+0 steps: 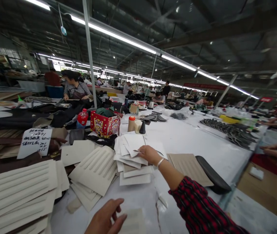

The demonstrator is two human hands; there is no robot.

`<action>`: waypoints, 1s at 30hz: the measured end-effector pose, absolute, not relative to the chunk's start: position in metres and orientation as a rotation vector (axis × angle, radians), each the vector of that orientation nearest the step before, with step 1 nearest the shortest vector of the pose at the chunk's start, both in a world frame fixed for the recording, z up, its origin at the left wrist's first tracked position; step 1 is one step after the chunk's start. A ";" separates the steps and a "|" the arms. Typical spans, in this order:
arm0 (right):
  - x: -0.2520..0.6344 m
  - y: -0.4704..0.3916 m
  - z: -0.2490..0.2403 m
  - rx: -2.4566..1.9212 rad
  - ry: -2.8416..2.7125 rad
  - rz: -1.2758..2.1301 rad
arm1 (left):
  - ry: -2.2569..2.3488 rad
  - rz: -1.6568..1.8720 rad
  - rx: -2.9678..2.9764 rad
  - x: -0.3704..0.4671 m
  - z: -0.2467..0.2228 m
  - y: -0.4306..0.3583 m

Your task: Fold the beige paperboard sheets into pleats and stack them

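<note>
My right hand (150,154) reaches out to a loose pile of white sheets (135,179), its fingers pinched on the edge of a white sheet (133,143) at the top. In the lower middle, my left hand (107,217) has its thumb and fingers apart and holds nothing. Beside it, a pale ribbed panel (133,222) lies on the white table (177,136). Left of the sheets are a stack of cream ribbed panels (95,170) and a larger stack (18,191). A tan ribbed panel (189,167) lies right of my right hand.
A dark curved pad (212,175) lies near the table's right edge. Behind the sheets stand an orange-capped bottle (131,124), a black cone (142,127), a red patterned box (105,125) and a red-capped bottle (82,118). A handwritten card (34,143) stands left. Co-workers sit farther back.
</note>
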State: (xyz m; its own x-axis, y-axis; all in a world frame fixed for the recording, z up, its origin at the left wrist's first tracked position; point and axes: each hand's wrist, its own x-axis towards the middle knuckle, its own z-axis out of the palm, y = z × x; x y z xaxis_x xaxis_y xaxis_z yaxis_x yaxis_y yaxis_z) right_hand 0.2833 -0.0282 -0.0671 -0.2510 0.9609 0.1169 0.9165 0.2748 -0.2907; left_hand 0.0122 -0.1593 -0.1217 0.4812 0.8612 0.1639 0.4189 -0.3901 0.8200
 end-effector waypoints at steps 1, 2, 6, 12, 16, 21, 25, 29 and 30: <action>0.287 -0.023 -0.067 -1.739 -2.261 0.271 | 1.051 0.777 1.924 0.025 -0.114 -0.150; 0.291 -0.020 -0.067 -1.755 -2.240 0.296 | 1.050 0.778 1.838 0.036 -0.108 -0.140; 0.295 -0.016 -0.063 -1.802 -2.221 0.412 | 0.996 0.789 1.471 0.075 -0.098 -0.112; 0.273 -0.017 -0.063 -1.855 -2.378 0.105 | 0.932 0.856 1.223 0.086 -0.103 -0.109; 0.264 -0.021 -0.064 -1.883 -2.355 0.038 | 0.975 0.892 1.147 0.076 -0.102 -0.111; 0.259 -0.021 -0.064 -1.921 -2.315 -0.010 | 0.936 0.953 0.989 0.084 -0.096 -0.098; 0.253 -0.026 -0.050 -1.901 -2.335 0.008 | 0.931 0.976 0.934 0.094 -0.095 -0.090; 0.241 -0.074 -0.020 -1.632 -2.282 0.100 | 0.995 1.122 1.056 0.076 -0.099 -0.089; 0.239 -0.093 -0.013 -1.541 -2.240 0.181 | 1.031 1.187 1.116 0.066 -0.100 -0.091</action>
